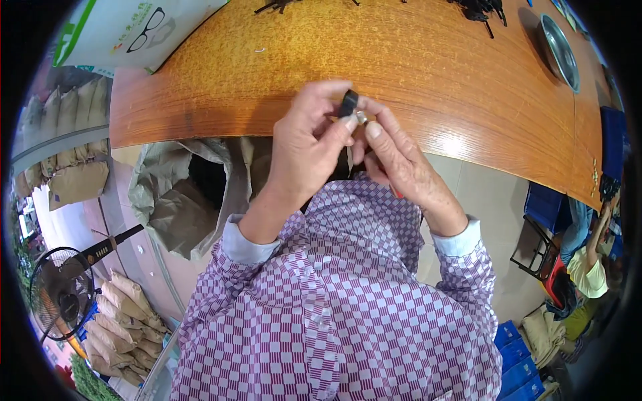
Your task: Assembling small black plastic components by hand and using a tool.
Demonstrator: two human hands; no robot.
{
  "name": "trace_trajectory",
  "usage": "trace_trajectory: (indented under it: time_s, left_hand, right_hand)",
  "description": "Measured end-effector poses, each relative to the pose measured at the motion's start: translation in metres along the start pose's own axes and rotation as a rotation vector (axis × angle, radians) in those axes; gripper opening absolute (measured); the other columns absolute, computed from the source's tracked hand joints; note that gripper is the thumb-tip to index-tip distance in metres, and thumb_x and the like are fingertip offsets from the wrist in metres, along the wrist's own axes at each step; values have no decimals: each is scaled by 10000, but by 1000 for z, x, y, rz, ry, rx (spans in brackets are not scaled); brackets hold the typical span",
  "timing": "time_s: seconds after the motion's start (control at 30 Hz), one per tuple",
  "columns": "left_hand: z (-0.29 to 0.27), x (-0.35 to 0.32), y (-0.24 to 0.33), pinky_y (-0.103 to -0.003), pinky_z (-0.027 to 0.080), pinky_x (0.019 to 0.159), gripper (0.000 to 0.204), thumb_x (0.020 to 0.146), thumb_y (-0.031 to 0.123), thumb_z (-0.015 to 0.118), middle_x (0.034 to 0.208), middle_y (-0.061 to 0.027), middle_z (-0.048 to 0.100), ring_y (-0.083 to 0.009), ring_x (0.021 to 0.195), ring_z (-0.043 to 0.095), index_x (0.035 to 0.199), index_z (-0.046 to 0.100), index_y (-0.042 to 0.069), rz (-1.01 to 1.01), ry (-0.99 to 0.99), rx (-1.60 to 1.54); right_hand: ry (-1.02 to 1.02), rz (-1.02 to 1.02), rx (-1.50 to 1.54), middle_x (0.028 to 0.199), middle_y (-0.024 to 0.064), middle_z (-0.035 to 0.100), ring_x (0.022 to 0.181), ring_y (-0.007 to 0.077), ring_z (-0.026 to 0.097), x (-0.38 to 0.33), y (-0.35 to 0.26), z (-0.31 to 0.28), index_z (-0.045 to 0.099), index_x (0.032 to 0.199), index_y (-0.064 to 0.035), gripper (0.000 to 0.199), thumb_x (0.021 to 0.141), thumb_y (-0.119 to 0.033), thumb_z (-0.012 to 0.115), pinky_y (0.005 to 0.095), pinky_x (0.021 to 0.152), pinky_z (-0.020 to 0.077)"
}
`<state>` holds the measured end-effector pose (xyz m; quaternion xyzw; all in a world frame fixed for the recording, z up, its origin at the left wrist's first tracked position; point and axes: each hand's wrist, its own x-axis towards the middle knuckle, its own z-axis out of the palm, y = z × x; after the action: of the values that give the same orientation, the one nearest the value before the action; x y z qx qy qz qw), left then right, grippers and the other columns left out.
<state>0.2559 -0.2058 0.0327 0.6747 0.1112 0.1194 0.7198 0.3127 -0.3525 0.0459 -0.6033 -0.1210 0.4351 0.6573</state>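
Over the near edge of the table, my left hand is closed, pinching a small black part between thumb and fingers. Close against it, my right hand has its thumb and fingertips together at a small clear or shiny piece. The two pieces sit right beside each other; whether they are joined cannot be made out. Some fingertips are slightly blurred.
A wooden table spans the front. Black parts lie along its far edge, near a metal bowl. A white-green bag stands far left; an open sack sits below. A fan is left, another person right.
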Motion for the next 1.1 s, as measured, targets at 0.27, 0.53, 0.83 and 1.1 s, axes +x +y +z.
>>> trace_trajectory:
  time_s: [0.27, 0.53, 0.83, 1.1]
  left_hand:
    - [-11, 12, 17, -201, 483, 588, 333, 945, 88, 487, 974, -109, 615, -134, 682, 629, 1271, 433, 48, -363, -127, -510]
    - [-4, 7, 14, -206, 488, 560, 397, 936, 101, 512, 1005, -103, 612, -146, 681, 636, 1312, 404, 40, -423, -337, -462]
    - [-3, 1, 16, -198, 487, 608, 434, 887, -21, 539, 952, -76, 600, -97, 723, 595, 1297, 404, 21, -231, -452, -39]
    - [-10, -5, 10, -206, 494, 638, 362, 866, -95, 519, 918, -61, 584, -77, 740, 577, 1199, 421, 6, -99, -311, 151]
  right_hand:
    - [144, -295, 234, 858, 67, 639, 509, 44, 471, -1, 18, -10, 504, 1152, -36, 261, 939, -179, 553, 171, 408, 323]
    - [47, -199, 490, 679, -13, 539, 456, 37, 402, 10, 16, -21, 538, 1027, -46, 187, 894, -148, 621, 183, 399, 307]
    - [-40, -108, 364, 635, -58, 470, 482, 13, 369, 4, 25, -24, 563, 970, -69, 135, 889, -151, 633, 174, 412, 259]
    - [101, -99, 85, 710, -44, 484, 582, 36, 405, -8, 2, 13, 534, 941, -53, 199, 977, -243, 486, 199, 498, 339]
